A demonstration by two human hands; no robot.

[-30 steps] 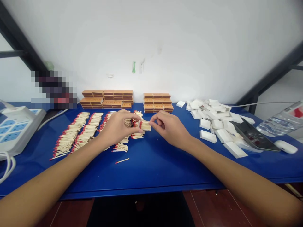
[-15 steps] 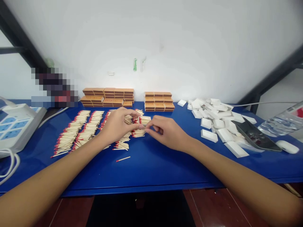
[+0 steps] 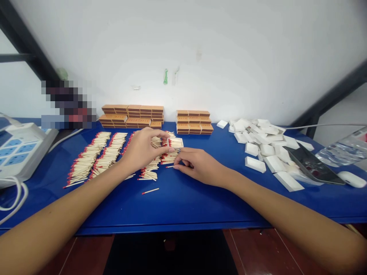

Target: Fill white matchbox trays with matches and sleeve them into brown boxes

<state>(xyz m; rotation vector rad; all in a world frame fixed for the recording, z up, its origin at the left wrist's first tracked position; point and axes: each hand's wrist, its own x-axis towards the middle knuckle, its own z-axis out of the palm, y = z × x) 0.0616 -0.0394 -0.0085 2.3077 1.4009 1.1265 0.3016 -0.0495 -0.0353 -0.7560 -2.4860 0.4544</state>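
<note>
My left hand (image 3: 145,148) grips a small white matchbox tray (image 3: 181,143) by its left end, thumb in front and fingers behind. Matches (image 3: 174,143) lie side by side inside it, red heads to the left. Just below and to the right, my right hand (image 3: 197,164) has thumb and forefinger pinched on a single match (image 3: 169,166), its red head pointing left. Rows of loose matches (image 3: 86,160) spread to the left of and under my left hand, which partly covers them. One lone match (image 3: 150,191) lies nearer the front edge.
Brown matchboxes stand in a left stack (image 3: 132,114) and a right stack (image 3: 194,123) along the wall. White trays (image 3: 266,145) are heaped at right, beside a dark phone-like object (image 3: 314,162), a white mouse (image 3: 352,179) and a clear bottle (image 3: 342,147). A power strip (image 3: 31,152) sits far left.
My right hand has moved down and slightly left from the tray to the matches in front of it. The tray stays in my left hand. The view has shifted slightly.
</note>
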